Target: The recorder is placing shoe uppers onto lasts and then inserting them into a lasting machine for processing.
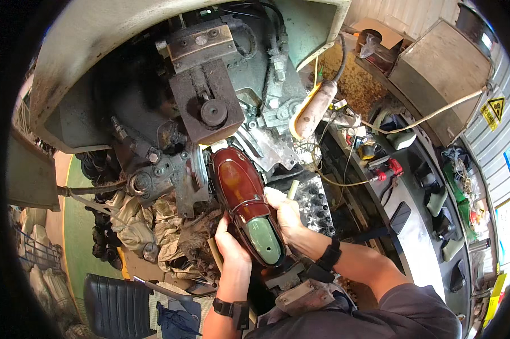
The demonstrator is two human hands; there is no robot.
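A glossy reddish-brown leather shoe upper (237, 178) sits over a green shoe last (262, 240), whose heel end shows bare. The toe points away from me, up against the dark metal head (204, 104) of a machine. My left hand (230, 247) grips the near left side of the shoe, its thumb along the edge. On the right side, my right hand (285, 213) is wrapped round the shoe near its middle. The undersides of the shoe and the fingertips beneath it are hidden.
A pale handled tool (316, 110) hangs right of the machine head. A bench (404, 226) on the right bears a phone (400, 218), a red tool (388, 169) and several shoe lasts (436, 200). Crumpled cloth (133, 226) lies left, behind a black chair (119, 305).
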